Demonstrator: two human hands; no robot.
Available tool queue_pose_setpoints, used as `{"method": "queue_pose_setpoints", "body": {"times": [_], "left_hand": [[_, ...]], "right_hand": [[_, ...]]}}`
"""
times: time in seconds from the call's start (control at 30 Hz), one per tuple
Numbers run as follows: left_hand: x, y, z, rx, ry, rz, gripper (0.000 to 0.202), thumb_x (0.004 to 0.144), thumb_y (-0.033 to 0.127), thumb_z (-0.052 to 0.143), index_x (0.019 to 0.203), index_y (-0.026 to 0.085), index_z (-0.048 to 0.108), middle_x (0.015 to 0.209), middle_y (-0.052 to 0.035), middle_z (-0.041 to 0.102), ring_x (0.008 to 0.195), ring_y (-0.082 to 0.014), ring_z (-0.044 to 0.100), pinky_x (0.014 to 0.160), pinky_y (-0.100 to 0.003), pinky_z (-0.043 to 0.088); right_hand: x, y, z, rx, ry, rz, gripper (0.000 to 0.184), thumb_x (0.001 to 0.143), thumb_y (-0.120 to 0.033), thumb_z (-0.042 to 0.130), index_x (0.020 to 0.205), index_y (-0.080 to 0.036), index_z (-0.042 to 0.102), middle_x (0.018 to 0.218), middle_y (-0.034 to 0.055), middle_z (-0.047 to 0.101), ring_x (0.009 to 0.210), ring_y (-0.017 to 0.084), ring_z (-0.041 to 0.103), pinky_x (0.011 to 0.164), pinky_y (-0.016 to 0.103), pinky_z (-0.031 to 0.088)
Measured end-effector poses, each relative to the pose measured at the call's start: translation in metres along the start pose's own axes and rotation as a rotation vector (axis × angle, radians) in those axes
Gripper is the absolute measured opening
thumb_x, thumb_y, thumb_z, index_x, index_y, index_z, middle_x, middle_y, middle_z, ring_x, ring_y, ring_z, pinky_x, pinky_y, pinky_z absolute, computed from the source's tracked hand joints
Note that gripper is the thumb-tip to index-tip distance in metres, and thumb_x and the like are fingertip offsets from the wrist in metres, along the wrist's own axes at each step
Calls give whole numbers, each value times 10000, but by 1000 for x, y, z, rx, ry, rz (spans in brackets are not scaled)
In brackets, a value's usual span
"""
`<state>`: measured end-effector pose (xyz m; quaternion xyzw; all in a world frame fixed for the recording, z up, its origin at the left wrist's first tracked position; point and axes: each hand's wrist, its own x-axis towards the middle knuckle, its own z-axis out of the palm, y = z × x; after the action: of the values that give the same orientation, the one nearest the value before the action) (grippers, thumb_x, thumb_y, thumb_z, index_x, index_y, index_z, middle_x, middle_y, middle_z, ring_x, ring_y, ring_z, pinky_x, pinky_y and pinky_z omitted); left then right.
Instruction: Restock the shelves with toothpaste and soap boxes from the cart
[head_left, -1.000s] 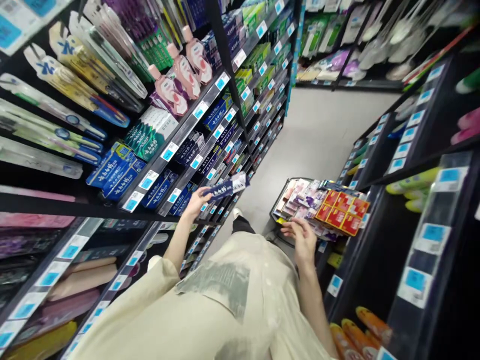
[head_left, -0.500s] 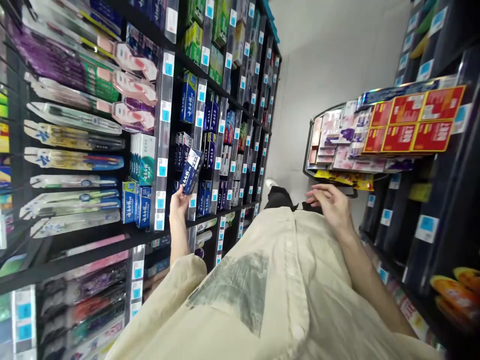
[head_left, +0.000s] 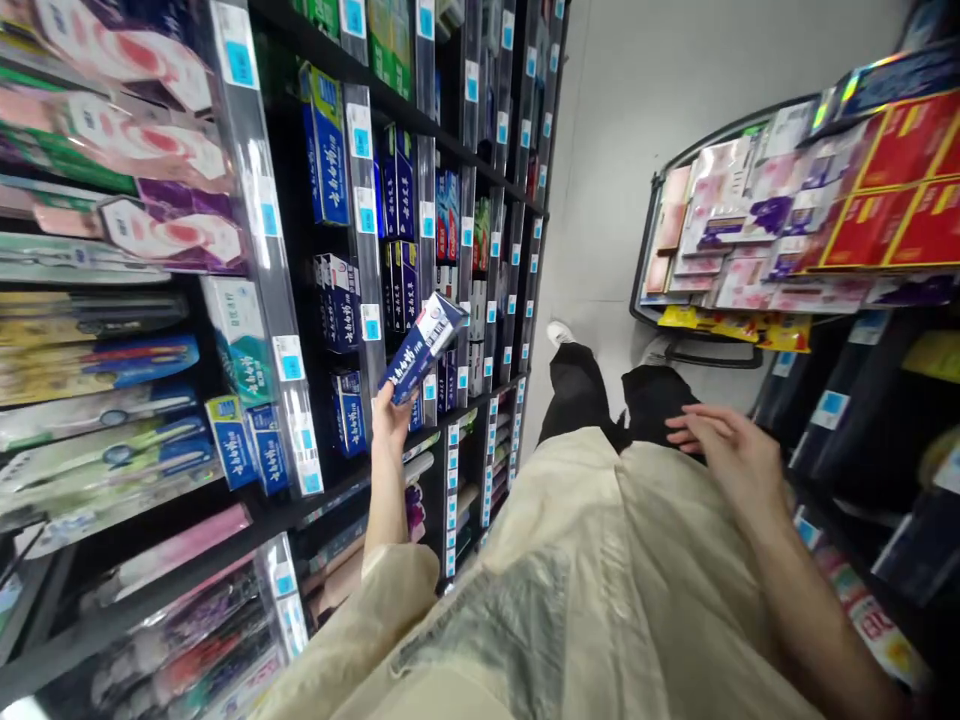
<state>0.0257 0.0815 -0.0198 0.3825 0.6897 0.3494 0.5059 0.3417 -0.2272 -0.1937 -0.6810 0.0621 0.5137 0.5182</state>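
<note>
My left hand (head_left: 391, 415) grips the lower end of a dark blue toothpaste box (head_left: 424, 350) with white lettering, tilted up to the right. The box is held in front of the toothpaste shelf, apart from the boxes standing there. Behind it are a blue-and-white box (head_left: 337, 300) and several blue boxes (head_left: 326, 150) in the shelf rows. My right hand (head_left: 731, 455) hangs in front of my right thigh, fingers loosely stretched and holding nothing. The black-framed cart (head_left: 637, 290) lies beyond that hand, untouched.
Packaged toothbrushes (head_left: 112, 410) hang at the left. Price-tag rails (head_left: 277, 250) edge the shelves. Pink and white boxes (head_left: 739, 220), red boxes (head_left: 892, 190) and yellow packets (head_left: 727, 325) fill the cart. A grey floor (head_left: 600, 120) runs between the shelves; another shelf (head_left: 847, 390) stands at the right.
My left hand has carried the toothpaste box rightward, away from the shelf, and tilted it more. The view has shifted, and the cart appears larger and farther right. My right hand still hangs loose.
</note>
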Motion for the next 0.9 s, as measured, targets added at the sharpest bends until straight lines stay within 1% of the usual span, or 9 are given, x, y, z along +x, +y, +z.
{"method": "queue_pose_setpoints", "body": {"times": [0.1,0.17,0.3,0.4,0.53,0.63,0.7,0.77,0.9], "left_hand": [[1,-21,9,77,-58,30,623,656,531,931,1160,214,751,1270,-102,760,1230,-294,697,903,-308,584],[5,-25,17,127,-101,49,697,618,570,947,1191,225,750,1277,-98,755,1254,-305,684,955,-312,570],[20,-20,33,135,-91,98,703,611,540,965,1197,220,748,1229,-91,762,1237,-298,689,1012,-324,550],[30,-16,34,34,-66,113,626,638,470,965,1168,212,754,1172,-84,772,1214,-281,703,992,-311,559],[33,-12,16,-156,36,127,456,720,445,915,1078,211,757,1173,-76,774,1231,-265,700,1006,-324,577],[32,-3,-6,-231,127,213,342,793,477,859,989,218,751,1177,-65,772,1286,-264,670,1067,-367,570],[33,8,-22,-221,186,314,331,795,495,854,951,222,749,1175,-58,772,1304,-270,657,1087,-381,567],[35,20,-36,-170,242,408,346,789,509,855,951,222,750,1197,-60,768,1315,-274,649,1089,-381,569],[42,41,-52,-6,287,538,396,847,531,809,1091,228,737,1364,-89,703,1401,-277,582,1114,-392,552]], "right_hand": [[5,12,2,-45,47,80,385,673,-483,788,922,-200,713,840,101,770,674,214,701,586,323,558],[8,15,6,-86,66,111,382,657,-482,800,912,-209,720,837,104,769,675,223,705,572,329,562],[7,5,21,-141,59,99,384,655,-481,815,918,-215,729,855,103,774,690,225,709,584,335,562],[6,-15,38,-154,41,68,401,663,-492,819,929,-205,730,842,92,773,686,214,709,608,329,561],[8,-39,55,-184,-34,6,414,707,-516,825,964,-204,732,853,79,776,705,206,716,631,321,570],[12,-44,64,-188,-43,-27,444,695,-545,840,964,-209,732,862,84,778,706,216,717,623,335,580],[13,-41,68,-193,-35,-20,439,675,-557,840,937,-220,738,847,88,775,696,233,715,605,361,586],[12,-34,71,-204,-40,-13,392,699,-571,808,917,-251,746,838,80,773,700,260,715,595,402,595],[5,-20,79,-229,-61,-26,242,819,-563,697,900,-340,746,847,27,765,732,297,714,613,474,611]]}}
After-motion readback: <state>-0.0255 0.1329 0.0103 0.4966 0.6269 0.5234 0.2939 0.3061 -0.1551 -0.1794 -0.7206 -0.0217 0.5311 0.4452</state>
